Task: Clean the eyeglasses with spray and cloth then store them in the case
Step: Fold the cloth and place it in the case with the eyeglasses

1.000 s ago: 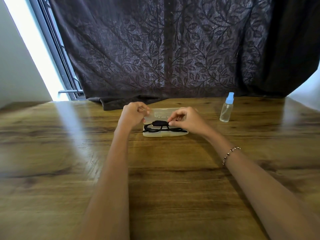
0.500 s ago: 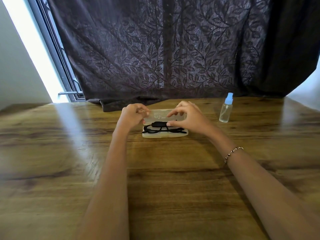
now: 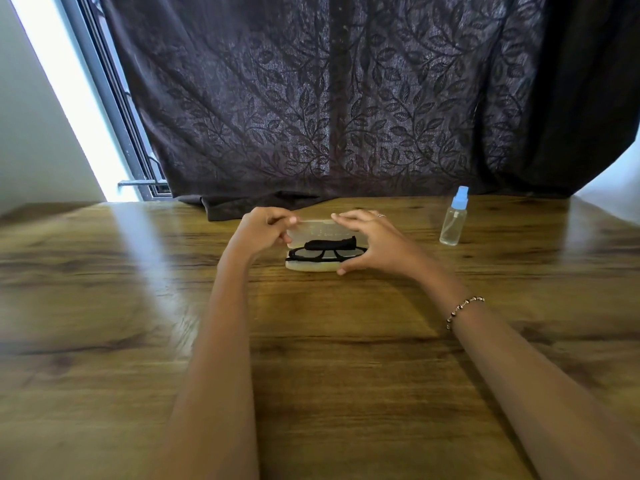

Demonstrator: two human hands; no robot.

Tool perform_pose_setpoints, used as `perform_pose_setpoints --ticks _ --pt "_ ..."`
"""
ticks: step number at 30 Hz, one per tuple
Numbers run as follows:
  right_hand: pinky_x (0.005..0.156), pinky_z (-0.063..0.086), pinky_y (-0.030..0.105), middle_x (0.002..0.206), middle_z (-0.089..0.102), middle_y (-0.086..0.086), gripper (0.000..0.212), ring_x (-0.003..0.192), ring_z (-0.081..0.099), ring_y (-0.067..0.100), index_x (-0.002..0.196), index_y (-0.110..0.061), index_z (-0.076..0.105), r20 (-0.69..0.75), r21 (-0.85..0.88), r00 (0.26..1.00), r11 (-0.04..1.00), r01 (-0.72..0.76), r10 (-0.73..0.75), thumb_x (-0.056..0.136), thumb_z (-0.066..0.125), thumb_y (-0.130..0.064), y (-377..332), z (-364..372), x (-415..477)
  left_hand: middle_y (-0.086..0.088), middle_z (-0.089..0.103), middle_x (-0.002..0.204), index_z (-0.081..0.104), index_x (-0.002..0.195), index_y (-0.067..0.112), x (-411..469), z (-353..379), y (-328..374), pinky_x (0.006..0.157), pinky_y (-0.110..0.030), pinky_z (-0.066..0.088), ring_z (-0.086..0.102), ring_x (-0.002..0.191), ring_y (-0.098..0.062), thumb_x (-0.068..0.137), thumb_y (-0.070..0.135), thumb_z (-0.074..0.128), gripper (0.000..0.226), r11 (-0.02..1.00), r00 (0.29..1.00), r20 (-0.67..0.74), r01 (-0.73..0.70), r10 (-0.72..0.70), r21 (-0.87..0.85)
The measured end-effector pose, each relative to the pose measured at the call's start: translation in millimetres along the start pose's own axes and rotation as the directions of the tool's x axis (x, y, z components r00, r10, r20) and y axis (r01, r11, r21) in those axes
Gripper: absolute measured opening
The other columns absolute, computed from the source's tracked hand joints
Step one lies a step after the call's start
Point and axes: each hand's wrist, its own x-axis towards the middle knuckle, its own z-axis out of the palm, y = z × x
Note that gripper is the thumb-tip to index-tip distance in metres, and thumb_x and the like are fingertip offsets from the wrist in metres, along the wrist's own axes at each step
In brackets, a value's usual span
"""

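Reaching over the wooden table (image 3: 311, 375), pinching the left end of the translucent case (image 3: 311, 267) lid with the curled left hand (image 3: 258, 230), spanning its right end between right hand (image 3: 377, 244) thumb and spread fingers, black-framed eyeglasses (image 3: 322, 253) folded inside, rolled black cloth (image 3: 330, 243) just behind, blue-capped spray bottle (image 3: 453, 223) far right.

A wood-grain counter (image 3: 104, 306) fills the foreground. Behind it hangs a dark curtain (image 3: 329, 98) with a leaf pattern. At left, bright daylight enters beside what looks like a window frame (image 3: 114, 98) and a pale wall (image 3: 27, 133).
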Motion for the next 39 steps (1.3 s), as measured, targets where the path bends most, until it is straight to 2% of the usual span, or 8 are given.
perform_pose_setpoints --ticks 4,8,12,15,19,27,33,39 --pt "0.105 0.025 0.035 0.142 0.047 -0.011 0.076 0.133 0.032 0.014 0.14 -0.03 0.045 -0.087 0.023 0.996 1.0 0.019 -0.017 0.073 0.077 -0.044 0.0 2.4 1.9 -0.004 0.072 0.098 0.072 0.105 0.014 -0.5 -0.4 -5.1 0.084 -0.021 0.053 0.063 0.082 -0.011 0.092 0.015 0.059 0.018 0.999 0.999 0.032 -0.036 0.037 -0.014" --pt "0.104 0.027 0.032 0.136 0.055 -0.008 0.063 0.129 0.039 0.014 0.134 -0.025 0.054 -0.116 0.04 0.993 0.999 0.017 -0.012 0.077 0.077 -0.034 1.6 5.6 1.1 0.002 0.07 0.102 0.072 0.104 0.014 -2.4 2.6 -10.9 0.08 -0.008 0.047 0.063 0.094 -0.007 0.091 0.012 0.06 0.018 0.996 0.993 0.086 -0.081 0.079 0.021" --pt "0.099 0.033 0.028 0.131 0.059 -0.005 0.061 0.117 0.04 0.005 0.131 -0.024 0.057 -0.136 0.067 0.991 0.998 0.017 -0.008 0.075 0.079 -0.03 0.0 5.0 1.1 0.008 0.071 0.101 0.072 0.1 0.025 -1.3 -2.1 -16.3 0.091 -0.021 0.048 0.063 0.101 -0.008 0.088 0.026 0.063 0.015 0.997 0.985 0.156 -0.062 0.067 -0.035" --pt "0.089 0.029 0.023 0.122 0.06 -0.009 0.056 0.11 0.04 0.005 0.129 -0.025 0.059 -0.148 0.064 0.989 0.998 0.023 -0.013 0.076 0.078 -0.028 -1.1 5.4 1.6 0.018 0.069 0.101 0.071 0.092 0.04 -2.1 -4.4 -11.6 0.086 -0.019 0.044 0.06 0.099 0.0 0.068 0.054 0.07 0.029 0.998 0.972 0.236 0.007 0.007 -0.059" --pt "0.08 0.028 0.013 0.122 0.06 -0.007 0.056 0.108 0.039 0.004 0.128 -0.024 0.059 -0.139 0.031 0.99 0.999 -0.011 0.016 0.076 0.078 -0.032 -0.1 6.4 2.0 0.009 0.059 0.117 0.06 0.117 0.038 1.5 8.1 -7.4 0.084 -0.025 0.042 0.054 0.106 -0.014 0.068 0.04 0.081 0.053 0.984 0.946 0.325 -0.045 -0.013 0.171" --pt "0.101 0.036 0.047 0.131 0.057 0.003 0.061 0.128 0.036 0.017 0.13 -0.023 0.057 -0.112 0.077 0.987 0.992 -0.105 0.113 0.074 0.078 -0.037 -1.7 7.2 -1.0 0.003 0.059 0.127 0.058 0.127 0.03 -0.4 11.3 -6.6 0.089 -0.029 0.042 0.054 0.11 -0.019 0.069 0.038 0.081 0.063 0.971 0.964 0.261 -0.108 0.051 0.212" --pt "0.097 0.035 0.043 0.131 0.057 0.004 0.06 0.127 0.038 0.022 0.129 -0.02 0.058 -0.132 0.078 0.985 0.992 -0.103 0.113 0.074 0.079 -0.034 -4.7 5.0 -3.1 0.003 0.059 0.128 0.057 0.129 0.028 -0.1 12.3 -7.0 0.077 -0.018 0.035 0.049 0.105 -0.009 0.071 0.037 0.079 0.062 0.967 0.964 0.253 -0.141 0.084 0.214" --pt "0.1 0.036 0.045 0.129 0.06 0.005 0.06 0.118 0.045 0.022 0.128 -0.02 0.059 -0.164 0.061 0.979 0.992 -0.109 0.118 0.073 0.079 -0.034 -5.4 5.8 -2.7 0.001 0.057 0.132 0.056 0.13 0.027 1.6 13.8 -8.8 0.088 -0.022 0.034 0.051 0.112 -0.012 0.071 0.036 0.079 0.063 0.966 0.963 0.254 -0.144 0.087 0.214"
